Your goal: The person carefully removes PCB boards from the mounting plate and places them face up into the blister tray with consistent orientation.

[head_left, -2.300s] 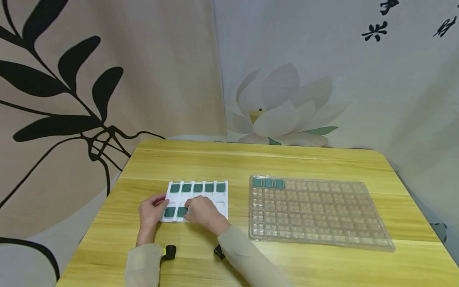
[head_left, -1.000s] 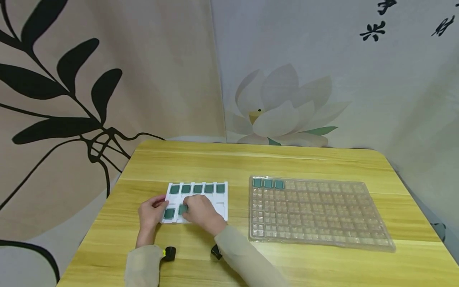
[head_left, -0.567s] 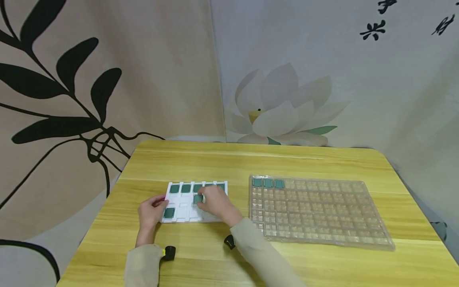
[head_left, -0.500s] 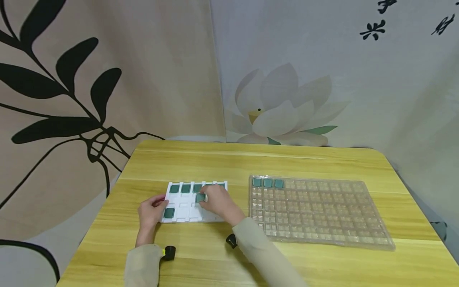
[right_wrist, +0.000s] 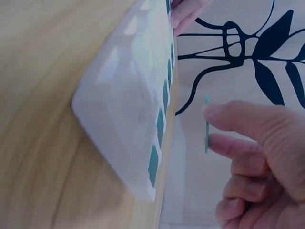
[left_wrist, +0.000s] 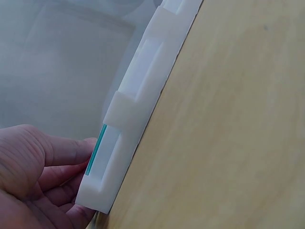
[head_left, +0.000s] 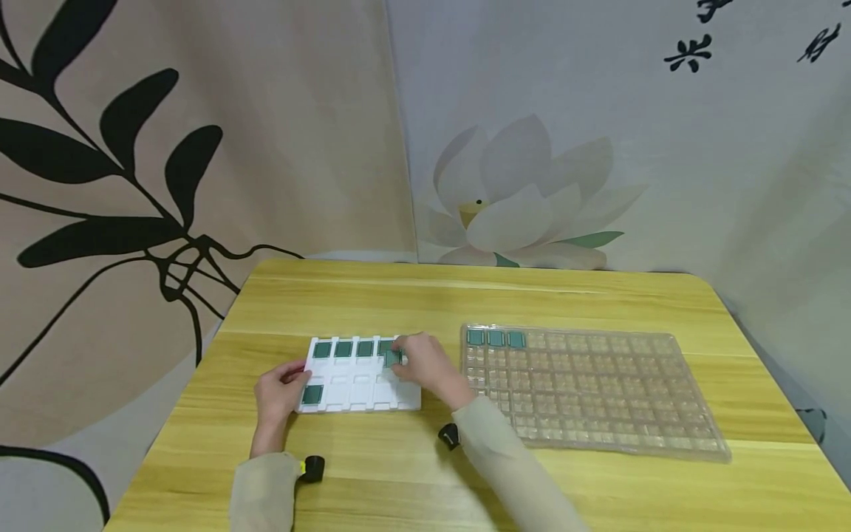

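A white slotted tray (head_left: pixel 346 405) lies on the left part of the wooden table. My left hand (head_left: pixel 279 391) grips its left edge, thumb at the rim and fingers at the side. Between thumb and forefinger, my right hand (head_left: pixel 431 367) pinches a thin green square plate (head_left: pixel 393 358) above the tray's right end. In the right wrist view, that plate (right_wrist: pixel 207 124) appears edge-on, clear of the tray. Several like plates fill the tray's back row, its right end partly covered by the right hand. One green plate (head_left: pixel 312 394) sits at the front left; the front slots beside it are bare.
A clear plastic tray (head_left: pixel 625 448) with a grid of small compartments lies to the right. Three green plates (head_left: pixel 496 338) sit in its back left compartments. Printed cloth (head_left: pixel 319 148) hangs behind the table (head_left: pixel 372 473).
My right hand has lifted the plate out of the second front slot, then carried it right and toward the back. The left hand stays on the white tray's edge.
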`<state>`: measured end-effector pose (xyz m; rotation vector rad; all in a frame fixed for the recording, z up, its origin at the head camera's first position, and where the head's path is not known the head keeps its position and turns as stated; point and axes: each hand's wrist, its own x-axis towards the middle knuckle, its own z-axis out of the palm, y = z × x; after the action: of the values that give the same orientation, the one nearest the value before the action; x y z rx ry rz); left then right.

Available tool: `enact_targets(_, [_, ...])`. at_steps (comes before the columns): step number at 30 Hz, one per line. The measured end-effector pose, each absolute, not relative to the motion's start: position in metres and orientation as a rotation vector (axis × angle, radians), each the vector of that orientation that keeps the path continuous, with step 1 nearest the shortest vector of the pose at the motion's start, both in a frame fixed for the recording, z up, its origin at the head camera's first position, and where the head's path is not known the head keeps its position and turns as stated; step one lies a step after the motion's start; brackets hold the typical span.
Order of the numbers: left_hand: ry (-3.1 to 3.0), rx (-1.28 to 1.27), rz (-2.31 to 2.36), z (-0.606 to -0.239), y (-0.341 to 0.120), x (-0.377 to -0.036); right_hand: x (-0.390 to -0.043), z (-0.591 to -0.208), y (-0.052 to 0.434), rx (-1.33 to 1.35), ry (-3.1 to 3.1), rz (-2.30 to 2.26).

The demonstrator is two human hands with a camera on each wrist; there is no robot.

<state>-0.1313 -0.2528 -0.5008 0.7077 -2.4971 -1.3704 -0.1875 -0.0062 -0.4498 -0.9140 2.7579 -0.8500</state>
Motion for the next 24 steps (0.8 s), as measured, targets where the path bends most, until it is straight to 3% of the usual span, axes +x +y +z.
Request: enact_targets(24, [-2.492, 0.699, -1.388, -0.502, -0.253, -0.131, -0.202, -0.452, 0.056, -0.711, 2.815, -0.946])
